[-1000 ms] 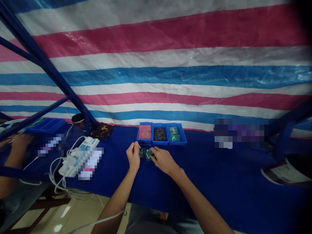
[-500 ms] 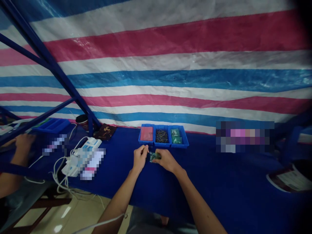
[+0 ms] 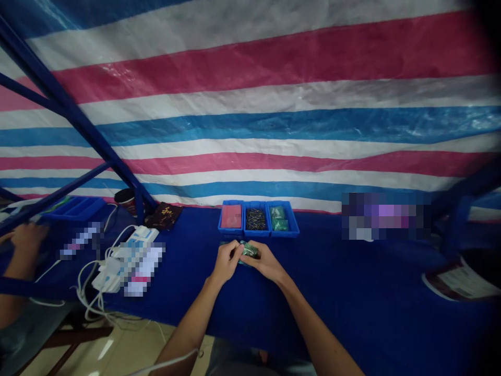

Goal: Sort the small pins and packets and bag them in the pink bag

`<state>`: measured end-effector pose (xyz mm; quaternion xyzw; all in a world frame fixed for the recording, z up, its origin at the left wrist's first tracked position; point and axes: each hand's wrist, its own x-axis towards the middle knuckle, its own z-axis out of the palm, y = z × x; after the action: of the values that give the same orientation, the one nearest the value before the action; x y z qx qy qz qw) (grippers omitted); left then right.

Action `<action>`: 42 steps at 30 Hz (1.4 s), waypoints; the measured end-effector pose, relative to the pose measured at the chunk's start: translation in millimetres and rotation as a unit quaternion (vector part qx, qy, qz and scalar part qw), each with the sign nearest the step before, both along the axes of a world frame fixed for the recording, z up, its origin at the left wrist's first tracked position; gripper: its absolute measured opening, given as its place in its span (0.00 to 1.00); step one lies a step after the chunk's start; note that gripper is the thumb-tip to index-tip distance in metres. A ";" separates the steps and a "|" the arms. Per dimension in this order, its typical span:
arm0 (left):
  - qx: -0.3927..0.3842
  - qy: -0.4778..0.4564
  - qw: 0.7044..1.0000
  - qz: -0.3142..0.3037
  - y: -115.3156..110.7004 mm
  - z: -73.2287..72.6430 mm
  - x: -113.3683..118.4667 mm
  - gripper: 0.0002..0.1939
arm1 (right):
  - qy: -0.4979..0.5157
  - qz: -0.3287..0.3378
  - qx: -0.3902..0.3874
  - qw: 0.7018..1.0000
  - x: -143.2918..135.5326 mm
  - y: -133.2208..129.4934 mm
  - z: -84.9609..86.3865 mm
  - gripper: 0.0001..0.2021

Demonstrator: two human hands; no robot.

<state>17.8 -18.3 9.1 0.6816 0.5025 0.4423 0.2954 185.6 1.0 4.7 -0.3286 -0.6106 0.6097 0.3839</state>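
A small green plastic packet [image 3: 249, 250] is pinched between my two hands, just over the blue tabletop. My left hand [image 3: 227, 260] is closed on its left edge, thumb and fingertips together. On the other side, my right hand [image 3: 267, 260] grips the packet with thumb and fingers. Three joined blue bins stand just beyond my hands: the left bin [image 3: 230, 231] holds a pink stack, the middle one a heap of dark screws [image 3: 256, 219], the right one more green packets [image 3: 279, 218].
To the left lie a white power strip [image 3: 111, 271] with tangled cables and a dark brown pouch [image 3: 164, 215]. A blue metal frame [image 3: 90, 130] slants beside them. Further left is another person's hand [image 3: 28, 237] near a blue tray [image 3: 74, 209]. A dark cup-like container [image 3: 462, 277] stands right.
My left hand has moved to the packet and now grips it along with the right hand. The view has shifted slightly.
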 end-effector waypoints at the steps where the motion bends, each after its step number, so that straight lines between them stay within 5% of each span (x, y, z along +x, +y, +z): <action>1: 0.000 -0.005 1.000 0.005 0.1 -0.9 0.3 0.21 | -0.005 -0.004 0.000 1.000 -0.3 0.0 -0.5 0.19; 10: -0.018 -0.012 0.999 -0.050 2.3 -8.3 -2.4 0.22 | -0.013 -0.093 0.050 0.994 -6.4 -1.2 -7.7 0.23; 15: 0.003 -0.019 0.999 -0.032 1.7 -8.0 -0.9 0.20 | 0.008 -0.062 0.024 0.998 -7.2 -2.3 -2.9 0.19; 19: -0.003 -0.050 0.999 0.009 3.2 -11.2 -1.0 0.21 | -0.071 -0.079 0.081 0.991 -6.8 -4.0 -1.8 0.22; 36: -0.014 -0.017 1.000 -0.014 2.5 -8.7 -0.6 0.24 | -0.089 -0.145 0.127 0.977 -8.3 -7.8 5.3 0.21; 42: -0.013 -0.027 0.999 -0.024 0.9 -6.1 -1.3 0.21 | -0.058 -0.102 0.093 0.989 -6.8 -5.6 -0.6 0.25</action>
<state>16.5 -17.5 3.0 0.6772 0.4835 0.4474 0.3280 178.8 -4.6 4.1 -0.3869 -0.6493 0.4877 0.4369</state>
